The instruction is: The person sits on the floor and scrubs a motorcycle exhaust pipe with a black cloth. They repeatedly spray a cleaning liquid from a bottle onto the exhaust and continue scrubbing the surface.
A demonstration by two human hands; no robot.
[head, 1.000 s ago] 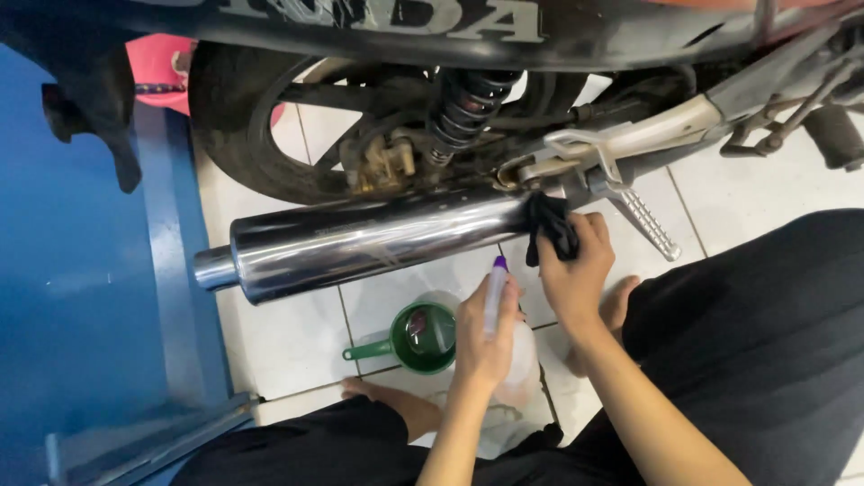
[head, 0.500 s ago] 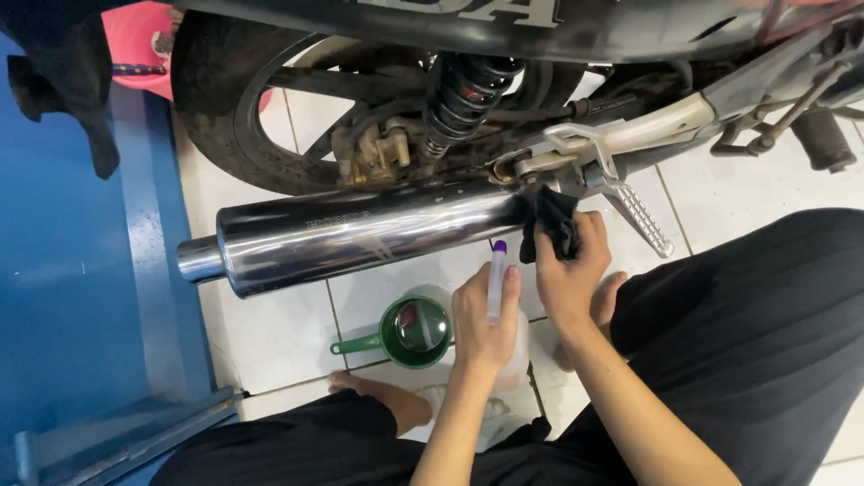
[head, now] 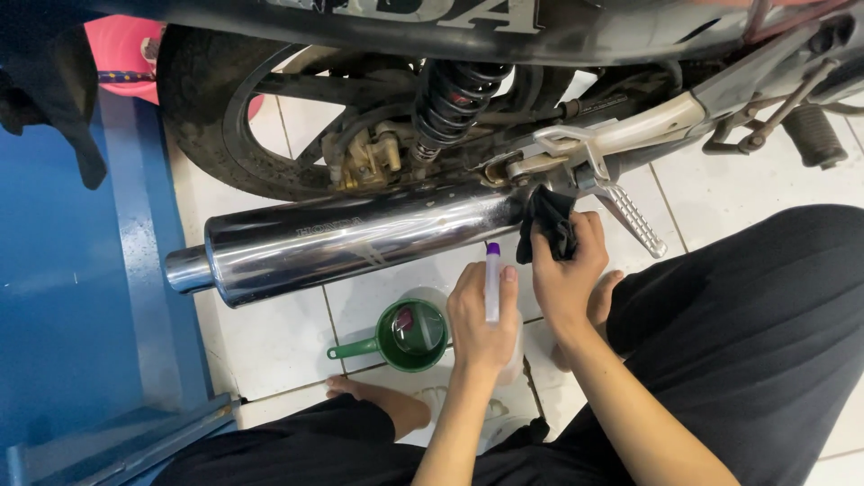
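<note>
2 bare hands work under the rear of a motorcycle in the head view (the only view there is). The left hand (head: 481, 315) is wrapped around a slim white bottle with a purple tip (head: 492, 283), held upright, fingers curled closed about its body and the tip pointing up toward the long chrome exhaust muffler (head: 360, 238). The right hand (head: 567, 270) clenches a crumpled black cloth (head: 549, 225), fingers and thumb pinched tight on it, pressing it against the front end of the muffler, just below the silver footpeg bracket (head: 585, 157). The bottle stands just beside the cloth, not touching the muffler. On the white tiled floor (head: 270, 346), a green plastic scoop with a handle (head: 409, 336) sits just left of the left hand, below the muffler. Behind the muffler are the rear wheel (head: 225, 126) and a black coil shock absorber (head: 450, 99).
</note>
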